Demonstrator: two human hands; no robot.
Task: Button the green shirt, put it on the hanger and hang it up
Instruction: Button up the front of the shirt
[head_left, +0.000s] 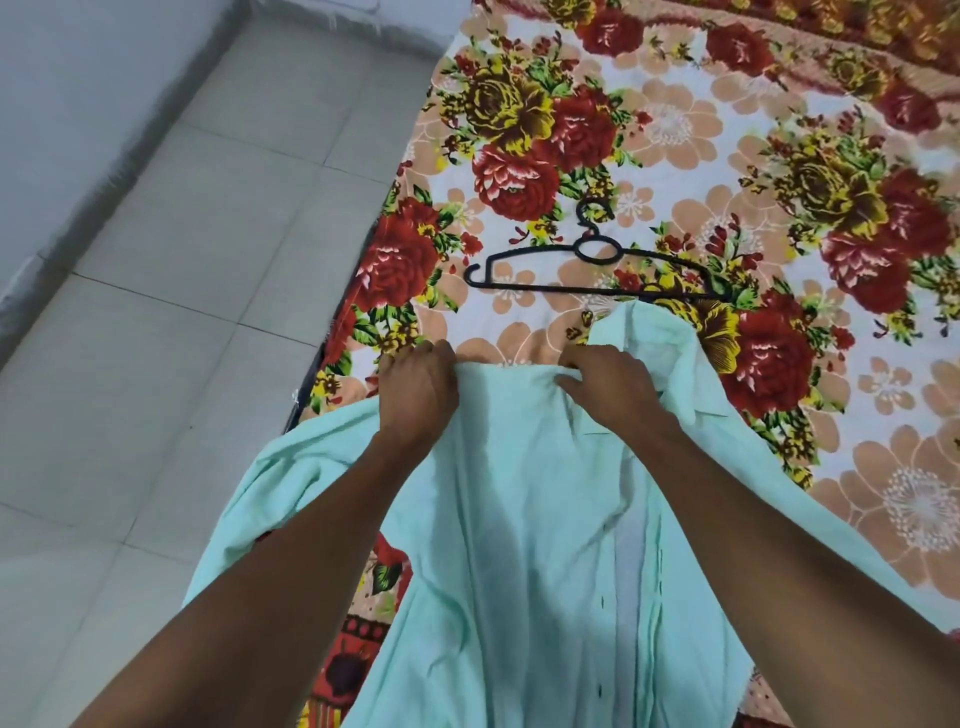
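The pale green shirt (519, 519) hangs in front of me over the near edge of the bed, its front opening showing as a lighter strip right of centre. My left hand (418, 387) grips the shirt's top edge, fingers curled over the cloth. My right hand (605, 387) pinches the same edge beside the collar. A black plastic hanger (597, 270) lies flat on the bed just beyond the shirt, hook pointing away from me. Its right end is partly covered by the collar.
The bed wears a floral sheet (675, 130) with red and yellow roses. To the left runs a grey tiled floor (182, 286) and a pale wall (62, 104).
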